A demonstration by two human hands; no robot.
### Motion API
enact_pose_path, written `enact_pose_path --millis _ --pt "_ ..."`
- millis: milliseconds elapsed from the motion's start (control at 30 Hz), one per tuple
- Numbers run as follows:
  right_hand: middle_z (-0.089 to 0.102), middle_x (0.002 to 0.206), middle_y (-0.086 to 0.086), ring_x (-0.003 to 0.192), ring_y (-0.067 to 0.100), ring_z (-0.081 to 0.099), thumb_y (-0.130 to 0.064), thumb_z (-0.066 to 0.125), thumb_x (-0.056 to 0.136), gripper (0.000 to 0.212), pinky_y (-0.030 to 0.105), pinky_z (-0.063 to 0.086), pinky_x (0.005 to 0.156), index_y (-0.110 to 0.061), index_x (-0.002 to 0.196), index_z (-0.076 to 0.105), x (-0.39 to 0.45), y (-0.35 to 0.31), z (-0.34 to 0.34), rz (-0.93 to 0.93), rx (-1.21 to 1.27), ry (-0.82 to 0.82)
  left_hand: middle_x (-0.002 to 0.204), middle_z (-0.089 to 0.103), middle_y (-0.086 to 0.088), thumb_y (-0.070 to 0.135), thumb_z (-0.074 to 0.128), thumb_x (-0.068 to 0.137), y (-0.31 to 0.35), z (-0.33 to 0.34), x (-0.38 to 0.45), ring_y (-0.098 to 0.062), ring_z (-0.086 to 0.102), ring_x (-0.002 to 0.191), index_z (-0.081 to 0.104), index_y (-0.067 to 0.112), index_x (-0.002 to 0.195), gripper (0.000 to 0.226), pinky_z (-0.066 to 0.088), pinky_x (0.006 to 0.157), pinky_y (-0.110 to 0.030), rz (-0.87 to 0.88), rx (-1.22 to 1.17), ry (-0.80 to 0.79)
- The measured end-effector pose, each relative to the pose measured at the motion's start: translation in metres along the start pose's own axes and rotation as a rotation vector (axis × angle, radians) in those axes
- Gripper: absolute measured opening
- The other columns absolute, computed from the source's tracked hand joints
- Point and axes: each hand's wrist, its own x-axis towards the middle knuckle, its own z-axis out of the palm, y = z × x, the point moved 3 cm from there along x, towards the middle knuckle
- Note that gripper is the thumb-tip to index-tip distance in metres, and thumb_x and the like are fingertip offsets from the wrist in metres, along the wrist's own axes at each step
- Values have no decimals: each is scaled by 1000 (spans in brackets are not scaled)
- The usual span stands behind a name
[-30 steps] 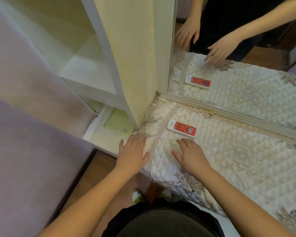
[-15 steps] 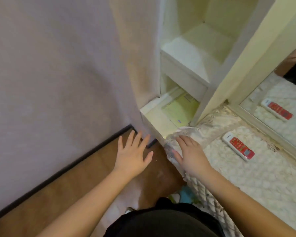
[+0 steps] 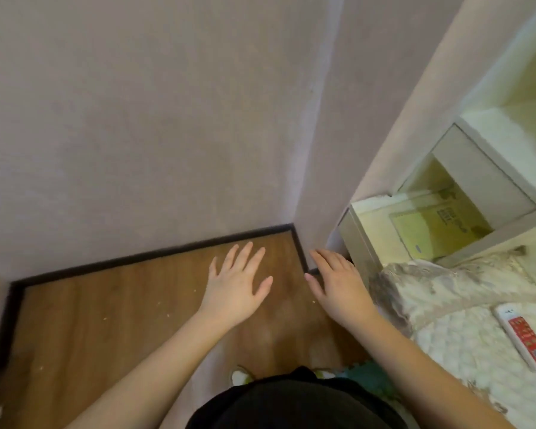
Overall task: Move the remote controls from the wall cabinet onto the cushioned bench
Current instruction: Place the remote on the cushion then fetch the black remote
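Wall (image 3: 136,119): a plain pale mauve surface filling the upper left and centre of the frame, meeting a second wall face at a corner right of centre.
Floor (image 3: 121,320): brown wood-look boards across the lower left, edged by a dark skirting strip (image 3: 155,253) that follows the foot of the wall; small pale crumbs are scattered on it.
Wall cabinet (image 3: 502,168): cream, open-fronted, at the right edge of the frame; its lowest compartment holds a yellow-green spiral notebook (image 3: 427,230) lying flat.
Cushioned bench (image 3: 464,345): lower right of the frame, covered in cream quilted fabric with a lace-trimmed corner just below the cabinet.
My body: black clothing at the bottom centre, with a shoe tip (image 3: 240,375) showing above it.
My left hand (image 3: 235,286): centre of the frame, palm down over the floor, fingers spread wide, holding nothing.
My right hand (image 3: 338,283): just right of the left one, palm down, fingers extended toward the skirting corner, empty; it sits near the bench's corner, though I cannot tell whether it touches the fabric.
Remote control (image 3: 523,339): white with a red button panel, lying flat on the bench at the right edge, well apart from both my hands.
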Motion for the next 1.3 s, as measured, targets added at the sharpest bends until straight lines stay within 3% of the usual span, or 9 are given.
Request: enact_pose_path --millis 133,233,367,500,600,800,1033,1300 --pt "39 150 -2 138 17 34 -52 35 96 56 35 25 113 -24 145 35 16 -48 10 -104 -22 -32 160 19 0 60 24 93 -42 -3 -34 -22 13 147 21 33 149 63 14 115 -58 -59 53 98" --pt "36 151 -2 140 17 30 -52 37 95 57 33 22 113 -24 145 34 26 -87 18 -232 -51 -68 160 16 1 60 25 93 -74 -14 -53 -23 12 147 20 35 150 63 12 115 -59 -114 10 128" --pt "39 150 1 140 20 32 -51 39 95 58 37 23 114 -22 145 36 43 -135 26 -416 -96 -100 161 12 3 63 20 91 -112 -20 -79 -24 9 148 13 36 151 66 9 116 -58 -229 10 134" --pt "45 146 4 136 22 39 -53 29 93 61 38 27 112 -19 143 40 68 -183 35 -579 -159 -117 160 20 0 62 24 91 -146 -24 -106 -26 17 146 21 32 151 67 13 114 -59 -383 2 165" --pt "51 141 5 130 22 47 -46 45 94 54 35 34 108 -17 140 44 79 -220 42 -709 -152 -115 160 20 -1 63 25 91 -167 -23 -125 -26 16 147 21 32 150 67 11 114 -59 -516 -11 146" --pt "48 143 7 133 25 43 -51 28 94 57 42 32 109 -21 139 46 106 -281 53 -1039 -251 -168 157 28 1 67 20 92 -188 -22 -146 -24 20 146 30 33 148 66 7 115 -55 -740 -38 131" --pt "47 144 6 135 24 41 -54 23 93 61 44 30 112 -21 139 46 140 -335 51 -1238 -270 -206 160 18 6 70 16 90 -220 -32 -166 -21 11 147 16 39 150 68 4 118 -52 -1032 -115 106" --pt "48 143 6 135 23 40 -51 33 94 56 40 25 113 -20 139 46 103 -411 78 -1519 -235 -280 159 21 4 69 14 89 -216 -14 -249 -21 15 147 16 35 151 70 10 118 -52 -1355 -151 160"
